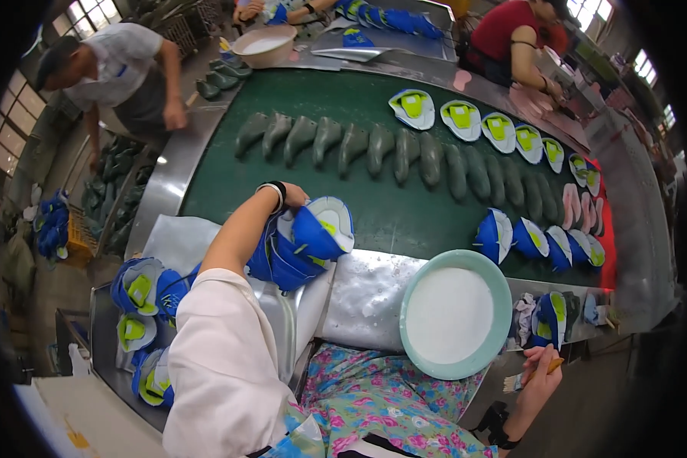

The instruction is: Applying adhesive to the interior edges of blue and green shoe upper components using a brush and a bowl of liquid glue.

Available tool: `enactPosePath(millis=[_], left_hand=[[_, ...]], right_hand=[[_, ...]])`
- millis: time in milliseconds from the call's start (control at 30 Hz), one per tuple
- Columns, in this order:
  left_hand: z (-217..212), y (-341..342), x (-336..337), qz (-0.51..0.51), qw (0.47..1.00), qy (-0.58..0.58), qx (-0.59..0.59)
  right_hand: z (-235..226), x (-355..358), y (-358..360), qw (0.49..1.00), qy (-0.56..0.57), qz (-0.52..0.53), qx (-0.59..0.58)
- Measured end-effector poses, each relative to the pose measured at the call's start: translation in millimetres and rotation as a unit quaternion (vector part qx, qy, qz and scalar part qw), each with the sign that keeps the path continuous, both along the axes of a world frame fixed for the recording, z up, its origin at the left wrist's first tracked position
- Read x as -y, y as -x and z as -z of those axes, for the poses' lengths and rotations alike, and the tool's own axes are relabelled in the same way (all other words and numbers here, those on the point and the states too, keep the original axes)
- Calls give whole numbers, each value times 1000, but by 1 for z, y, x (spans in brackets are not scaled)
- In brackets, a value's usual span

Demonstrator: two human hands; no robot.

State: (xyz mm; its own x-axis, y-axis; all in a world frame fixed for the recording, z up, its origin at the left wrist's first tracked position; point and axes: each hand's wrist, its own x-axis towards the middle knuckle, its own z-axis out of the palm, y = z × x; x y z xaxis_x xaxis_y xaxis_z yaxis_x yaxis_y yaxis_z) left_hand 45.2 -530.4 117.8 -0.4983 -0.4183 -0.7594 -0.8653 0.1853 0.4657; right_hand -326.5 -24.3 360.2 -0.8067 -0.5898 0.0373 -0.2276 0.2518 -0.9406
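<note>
While the brush point(512, 383) is gripped by its handle point(556, 365) in the right hand point(539, 375), presumably for cleanliness, the left hand point(295, 195) is placed at the uppers point(286, 256), its grip too hidden to tell, with the basin point(466, 369) set between, seemingly for easy reach

Brush point(514, 382) — right of basin point(459, 371)

From my remote station, I use the pale green basin point(503, 305) as landmark. To its left, and reaching a little farther from the wearer, I see blue shoe uppers point(286, 256) bunched together, overlapping; the one nearest the basin shows its white lining and lime inside. Right of the basin and nearer the wearer, I see a brush point(513, 382), held slanting, pale bristles leftward, wooden handle rightward.
</note>
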Motion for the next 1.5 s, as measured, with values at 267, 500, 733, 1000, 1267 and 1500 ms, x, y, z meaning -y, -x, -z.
enactPosePath(millis=[267,500,733,1000,1267,1500], left_hand=[[-36,25,-81,-71,855,495,-138],[-83,52,-141,208,880,419,-88],[-112,108,-106,393,893,216,-15],[-176,142,-161,379,851,331,-148],[-215,140,-175,260,855,440,-84],[-293,154,-319,426,795,251,-351]], right_hand=[[6,18,11,999,-33,-10,10],[5,35,17,995,-32,-87,45],[-4,4,10,994,-27,-75,79],[-7,42,-19,946,67,-255,-187],[-6,50,-13,937,111,-266,-199],[-4,31,-49,874,32,-417,-248]])
